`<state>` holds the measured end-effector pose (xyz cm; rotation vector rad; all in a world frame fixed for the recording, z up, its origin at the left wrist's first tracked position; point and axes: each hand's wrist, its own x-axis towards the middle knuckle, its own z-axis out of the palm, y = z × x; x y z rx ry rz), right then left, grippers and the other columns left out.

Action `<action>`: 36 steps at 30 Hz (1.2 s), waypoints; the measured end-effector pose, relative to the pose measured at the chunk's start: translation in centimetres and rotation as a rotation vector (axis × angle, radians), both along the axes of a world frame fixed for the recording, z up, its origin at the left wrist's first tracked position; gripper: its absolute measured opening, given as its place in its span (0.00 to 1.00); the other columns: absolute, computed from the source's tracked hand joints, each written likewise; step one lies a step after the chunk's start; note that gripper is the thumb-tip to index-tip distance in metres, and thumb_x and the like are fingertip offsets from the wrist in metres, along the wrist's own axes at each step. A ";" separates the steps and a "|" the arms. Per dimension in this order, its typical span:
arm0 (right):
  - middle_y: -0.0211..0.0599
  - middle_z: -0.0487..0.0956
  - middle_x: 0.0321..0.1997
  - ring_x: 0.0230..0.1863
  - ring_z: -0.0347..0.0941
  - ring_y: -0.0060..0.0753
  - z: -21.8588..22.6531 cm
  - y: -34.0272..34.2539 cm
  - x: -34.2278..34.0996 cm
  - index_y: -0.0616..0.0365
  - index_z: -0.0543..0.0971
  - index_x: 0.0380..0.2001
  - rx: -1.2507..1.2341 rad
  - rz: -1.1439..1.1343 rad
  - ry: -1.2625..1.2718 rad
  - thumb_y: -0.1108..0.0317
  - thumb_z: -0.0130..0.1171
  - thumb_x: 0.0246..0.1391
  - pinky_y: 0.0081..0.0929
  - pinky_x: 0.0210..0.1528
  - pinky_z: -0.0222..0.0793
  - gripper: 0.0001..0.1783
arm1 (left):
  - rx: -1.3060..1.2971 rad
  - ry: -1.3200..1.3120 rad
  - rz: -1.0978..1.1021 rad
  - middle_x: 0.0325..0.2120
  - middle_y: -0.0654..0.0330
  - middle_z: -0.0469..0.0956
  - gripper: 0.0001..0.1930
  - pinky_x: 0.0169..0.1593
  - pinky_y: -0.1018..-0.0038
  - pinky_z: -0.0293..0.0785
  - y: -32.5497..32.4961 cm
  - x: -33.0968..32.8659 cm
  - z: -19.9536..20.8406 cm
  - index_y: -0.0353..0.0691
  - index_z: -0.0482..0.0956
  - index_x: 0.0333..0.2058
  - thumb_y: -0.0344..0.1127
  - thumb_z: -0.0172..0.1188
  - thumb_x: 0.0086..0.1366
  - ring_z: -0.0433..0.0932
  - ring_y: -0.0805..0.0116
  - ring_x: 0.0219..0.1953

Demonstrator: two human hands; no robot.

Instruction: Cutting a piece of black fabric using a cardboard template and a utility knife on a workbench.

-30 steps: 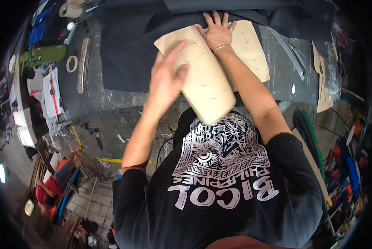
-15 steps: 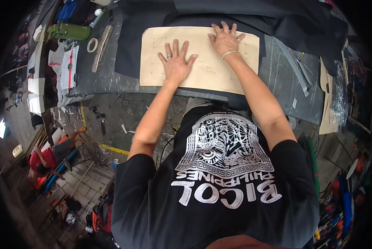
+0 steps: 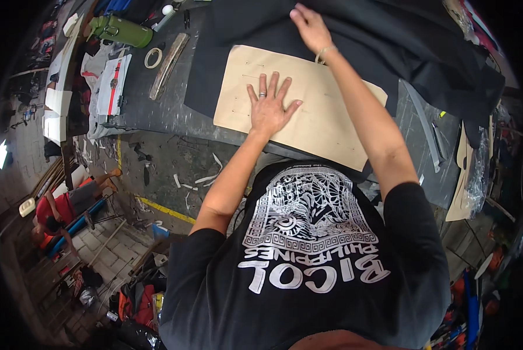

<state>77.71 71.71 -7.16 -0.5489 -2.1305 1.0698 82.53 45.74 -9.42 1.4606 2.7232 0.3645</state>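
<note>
A tan paper pattern (image 3: pixel 317 116) with small pencil marks lies on black fabric (image 3: pixel 384 52) spread over the worktable. My left hand (image 3: pixel 270 111) rests flat on the pattern's left half, fingers spread, with a ring on one finger. Beyond the pattern's far edge, my right hand (image 3: pixel 311 30) is over the bunched black fabric. Its fingers are stretched out and close together, with nothing visible in them; whether the palm touches the cloth I cannot tell. My right forearm crosses above the pattern and hides part of its right half.
Left on the table are a green bottle (image 3: pixel 124 31), a tape roll (image 3: pixel 153 58) and a worn narrow bar (image 3: pixel 169 67). At right lie a long metal ruler (image 3: pixel 423 123), a brown pattern piece (image 3: pixel 459 175) and clear plastic (image 3: pixel 479 181). A person in red (image 3: pixel 57 213) is at far left.
My right hand has lifted off the pattern and moved beyond its far edge over the black fabric. My left hand stays flat on the pattern. The whole view has turned slightly.
</note>
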 end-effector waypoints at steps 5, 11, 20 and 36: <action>0.39 0.62 0.75 0.73 0.58 0.52 2.5 4.0 -4.0 0.47 0.62 0.73 0.033 0.060 -0.461 0.35 0.47 0.65 0.54 0.72 0.53 0.41 | 0.014 -0.012 0.016 0.73 0.51 0.55 0.38 0.69 0.28 0.37 -0.9 -0.3 0.0 0.53 0.64 0.70 0.68 0.49 0.68 0.47 0.39 0.75; 0.33 0.61 0.77 0.70 0.60 0.47 -1.9 4.6 -6.4 0.49 0.63 0.72 0.555 -0.202 -0.783 0.35 0.41 0.66 0.51 0.70 0.53 0.41 | 0.011 -0.090 0.021 0.73 0.53 0.55 0.38 0.69 0.27 0.38 -0.4 -1.0 0.4 0.56 0.65 0.70 0.68 0.50 0.67 0.47 0.39 0.75; 0.54 0.65 0.72 0.73 0.56 0.65 -3.9 6.2 1.1 0.55 0.73 0.63 0.517 0.184 -0.380 0.46 0.57 0.62 0.52 0.75 0.50 0.33 | -0.030 0.068 -0.005 0.72 0.54 0.57 0.39 0.70 0.30 0.39 0.9 -6.9 -0.3 0.58 0.64 0.70 0.70 0.51 0.66 0.49 0.40 0.75; 0.50 0.76 0.61 0.62 0.72 0.53 -3.3 11.5 46.2 0.52 0.79 0.57 0.522 -0.577 -0.786 0.48 0.65 0.57 0.44 0.64 0.68 0.29 | 0.019 0.104 -0.074 0.72 0.52 0.57 0.40 0.69 0.28 0.39 0.2 -7.7 -0.9 0.60 0.64 0.70 0.74 0.49 0.64 0.47 0.31 0.73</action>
